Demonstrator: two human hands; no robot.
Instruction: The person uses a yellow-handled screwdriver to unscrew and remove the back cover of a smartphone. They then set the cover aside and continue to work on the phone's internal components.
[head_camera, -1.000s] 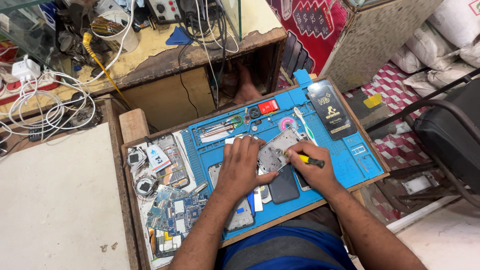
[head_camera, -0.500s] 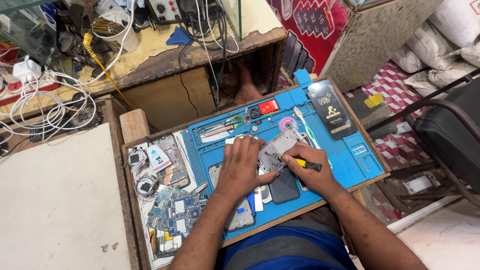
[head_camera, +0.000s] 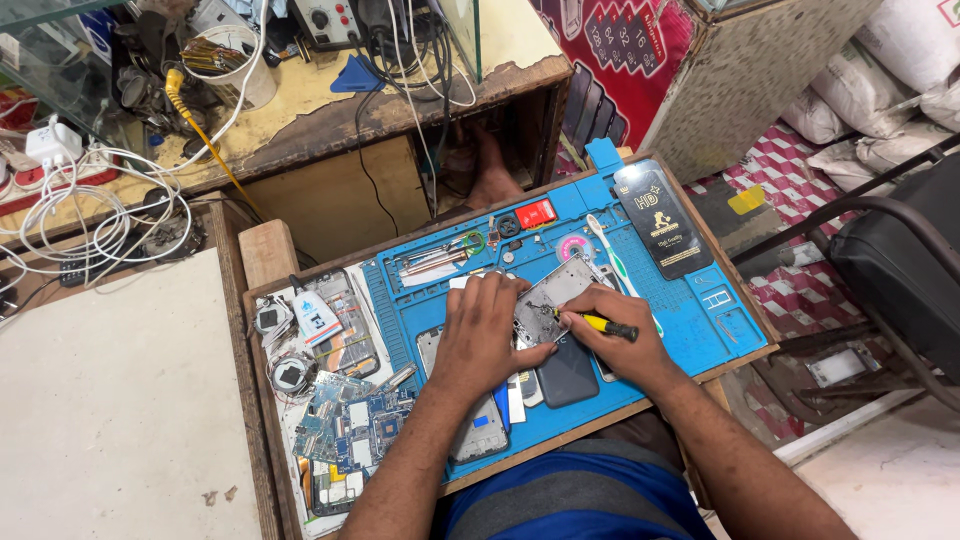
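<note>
Almost nothing has moved since the earlier frames: both hands stay put over the opened phone (head_camera: 548, 300), and only the screwdriver (head_camera: 598, 323) tip seems to have shifted a touch along the board. I read the left hand (head_camera: 483, 335) as lying flat, palm down, fingers close together and pressed on the near-left part of the phone, presumably to pin it so it does not slide on the blue work mat (head_camera: 690, 320). The right hand (head_camera: 612, 338) pinches the yellow-and-black screwdriver between thumb and forefinger, other fingers curled under; the shaft points left toward the left fingertips, its tip at the phone's exposed inside, though I cannot tell if it sits in a screw. The phone lies tilted on the mat, directly under and between both sets of fingers. Just below the right fingers is a dark back cover (head_camera: 568, 372), touching or partly overlapping the phone's edge; I can't tell which. Under the left wrist lies another phone body (head_camera: 482, 430). Beyond the right knuckles, a white toothbrush (head_camera: 612, 258) and a black flat box (head_camera: 661, 225), set apart, likely parked out of the working zone. Well left of the left hand, loose circuit boards (head_camera: 345, 425) crowd the tray edge. Tweezers (head_camera: 437, 260) lie above the left fingertips, near but not touched.
</note>
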